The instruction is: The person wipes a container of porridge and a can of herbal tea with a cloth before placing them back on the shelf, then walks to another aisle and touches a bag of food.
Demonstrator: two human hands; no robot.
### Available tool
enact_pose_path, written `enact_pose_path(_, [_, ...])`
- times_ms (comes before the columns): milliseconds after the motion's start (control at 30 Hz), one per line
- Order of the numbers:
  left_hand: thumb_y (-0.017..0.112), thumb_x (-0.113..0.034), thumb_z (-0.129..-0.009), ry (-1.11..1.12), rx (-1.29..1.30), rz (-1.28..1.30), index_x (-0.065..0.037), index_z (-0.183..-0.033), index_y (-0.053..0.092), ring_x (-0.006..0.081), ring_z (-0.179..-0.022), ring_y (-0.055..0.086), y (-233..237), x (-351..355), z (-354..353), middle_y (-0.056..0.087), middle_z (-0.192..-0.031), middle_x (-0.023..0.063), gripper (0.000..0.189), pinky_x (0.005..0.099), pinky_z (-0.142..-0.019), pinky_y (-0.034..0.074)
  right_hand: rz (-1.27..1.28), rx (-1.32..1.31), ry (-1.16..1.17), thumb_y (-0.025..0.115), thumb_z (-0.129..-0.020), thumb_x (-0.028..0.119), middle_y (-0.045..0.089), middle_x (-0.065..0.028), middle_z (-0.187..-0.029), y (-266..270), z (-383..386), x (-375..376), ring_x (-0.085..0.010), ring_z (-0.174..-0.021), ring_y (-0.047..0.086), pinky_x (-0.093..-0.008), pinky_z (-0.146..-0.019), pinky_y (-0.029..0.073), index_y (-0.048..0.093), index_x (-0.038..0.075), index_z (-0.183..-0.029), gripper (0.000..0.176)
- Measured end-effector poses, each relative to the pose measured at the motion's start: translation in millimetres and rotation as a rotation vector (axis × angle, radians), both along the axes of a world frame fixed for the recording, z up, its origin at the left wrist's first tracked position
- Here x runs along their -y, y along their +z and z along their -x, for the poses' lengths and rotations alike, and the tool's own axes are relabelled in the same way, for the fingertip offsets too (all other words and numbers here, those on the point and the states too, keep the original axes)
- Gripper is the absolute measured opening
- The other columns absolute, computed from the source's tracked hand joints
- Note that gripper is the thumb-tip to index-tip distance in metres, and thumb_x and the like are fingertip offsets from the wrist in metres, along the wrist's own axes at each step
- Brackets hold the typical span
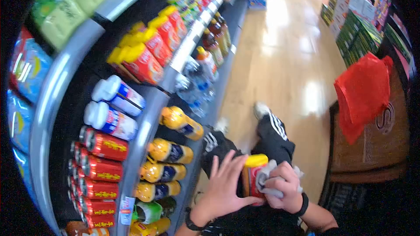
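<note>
A red container with a yellow lid (256, 161) is held upright in front of my body. My left hand (223, 181) is around its left side, with the thumb near its base and the fingers by the lid. A crumpled whitish cloth (273, 192) is bunched in my right hand (284, 185) and pressed against the container's right side. Dark bands circle both wrists. Part of the container's front is hidden by the cloth.
At left, shelves (151, 105) hold red cans (105, 168), white-lidded bottles (111, 120), yellow-lidded red containers (146, 61) and orange drink bottles (170, 172). A red cloth (363, 91) hangs over a brown box (372, 157) at right. The wooden floor (280, 61) runs ahead.
</note>
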State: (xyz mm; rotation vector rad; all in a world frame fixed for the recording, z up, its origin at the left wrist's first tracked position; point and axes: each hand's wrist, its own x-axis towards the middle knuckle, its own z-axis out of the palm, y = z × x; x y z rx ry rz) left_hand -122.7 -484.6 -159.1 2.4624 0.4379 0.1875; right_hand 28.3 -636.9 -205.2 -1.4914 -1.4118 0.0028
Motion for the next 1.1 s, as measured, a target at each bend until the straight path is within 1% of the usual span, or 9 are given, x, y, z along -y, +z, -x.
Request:
enact_pose_path(33, [0.081, -0.058, -0.068, 0.015, 0.026, -0.018, -0.003, -0.145, 0.037, 0.0404, -0.140, 0.036, -5.5, -3.0, -4.3, 0.048, -0.141, 0.0197, 0.104, 0.0645, -0.115, 0.017, 0.051, -0.032, 0.022, 0.071, -0.062, 0.008, 0.058, -0.0097, -0.085, 9.4, 0.8, -1.2, -0.0289, -0.075, 0.057, -0.0387, -0.065, 0.045, 0.064, 0.007, -0.082, 0.021])
enact_pose_path(267, [0.084, -0.053, -0.066, -0.063, -0.010, -0.009, -0.009, -0.126, 0.061, 0.0280, -0.116, 0.060, -6.7, -22.7, -29.3, 0.067, -0.116, 0.0111, 0.077, 0.0559, -0.114, 0.027, -0.025, -0.172, -0.119, 0.064, -0.060, 0.004, 0.057, -0.0106, -0.081, 5.3, 11.4, -4.8, -0.0270, -0.070, 0.054, -0.0364, -0.063, 0.044, 0.060, 0.005, -0.076, 0.017])
enact_pose_path(600, [0.085, -0.040, -0.072, 0.047, 0.128, 0.134, -0.012, -0.133, 0.053, 0.0334, -0.116, 0.058, -4.2, 6.6, 4.1, 0.063, -0.118, 0.0121, 0.075, 0.0489, -0.109, 0.036, -0.105, -0.212, -0.109, 0.064, -0.063, 0.002, 0.063, -0.0130, -0.083, -4.8, 9.4, 0.1, -0.0278, -0.071, 0.062, -0.0351, -0.063, 0.050, 0.066, 0.006, -0.075, 0.012])
enact_pose_path(667, [0.079, -0.030, -0.077, 0.165, -0.014, 0.141, -0.010, -0.138, 0.050, 0.0407, -0.112, 0.057, 58.3, 45.7, 21.5, 0.055, -0.120, 0.0208, 0.070, 0.0482, -0.099, 0.043, -0.081, -0.190, -0.104, 0.065, -0.065, 0.003, 0.063, -0.0137, -0.083, 8.6, 12.3, -3.7, -0.0293, -0.074, 0.063, -0.0357, -0.066, 0.052, 0.069, 0.005, -0.077, 0.013])
enact_pose_path(800, [0.083, -0.030, -0.072, 0.265, 0.036, 0.155, -0.007, -0.121, 0.055, 0.0389, -0.107, 0.058, 51.4, 42.5, 35.0, 0.057, -0.115, 0.0193, 0.061, 0.0417, -0.090, 0.049, -0.092, -0.189, -0.070, 0.064, -0.067, 0.004, 0.062, -0.0144, -0.082, 14.3, 17.7, -8.0, -0.0308, -0.076, 0.062, -0.0346, -0.069, 0.051, 0.067, 0.002, -0.080, 0.013])
enact_pose_path(833, [0.082, -0.039, -0.077, 0.251, 0.220, 0.180, -0.003, -0.128, 0.050, 0.0353, -0.106, 0.058, 20.5, 30.8, 46.5, 0.055, -0.117, 0.0176, 0.070, 0.0425, -0.091, 0.048, -0.106, -0.174, -0.064, 0.064, -0.067, 0.004, 0.062, -0.0144, -0.082, 14.6, 18.6, -9.3, -0.0308, -0.076, 0.062, -0.0346, -0.069, 0.051, 0.067, 0.002, -0.080, 0.013])
enact_pose_path(900, [0.086, -0.019, -0.076, 0.402, 0.368, 0.413, -0.002, -0.130, 0.047, 0.0275, -0.110, 0.062, 12.3, 11.3, 52.0, 0.060, -0.114, 0.0127, 0.069, 0.0427, -0.092, 0.053, -0.057, -0.306, -0.085, 0.061, -0.070, 0.004, 0.061, -0.0138, -0.080, 15.2, 21.1, -9.1, -0.0274, -0.074, 0.061, -0.0327, -0.067, 0.050, 0.065, 0.001, -0.079, 0.011])
enact_pose_path(1000, [0.077, -0.001, -0.083, 0.541, 0.676, 0.842, 0.000, -0.126, 0.040, 0.0231, -0.091, 0.068, 67.1, -18.9, 47.2, 0.059, -0.113, 0.0145, 0.058, 0.0347, -0.070, 0.062, -0.105, -0.769, -0.097, 0.056, -0.075, 0.003, 0.061, -0.0078, -0.078, 30.5, 28.8, -13.6, -0.0173, -0.074, 0.059, -0.0299, -0.065, 0.048, 0.063, -0.001, -0.082, 0.011])
enact_pose_path(1100, [0.067, -0.028, -0.095, 0.616, 0.735, 0.841, 0.000, -0.127, 0.046, 0.0264, -0.100, 0.068, 102.3, -75.1, 36.7, 0.063, -0.119, 0.0151, 0.047, 0.0400, -0.073, 0.062, -0.141, -1.139, 0.007, 0.053, -0.076, 0.003, 0.062, -0.0045, -0.080, 76.6, 34.5, -23.3, -0.0139, -0.074, 0.058, -0.0285, -0.067, 0.048, 0.062, -0.001, -0.087, 0.014])
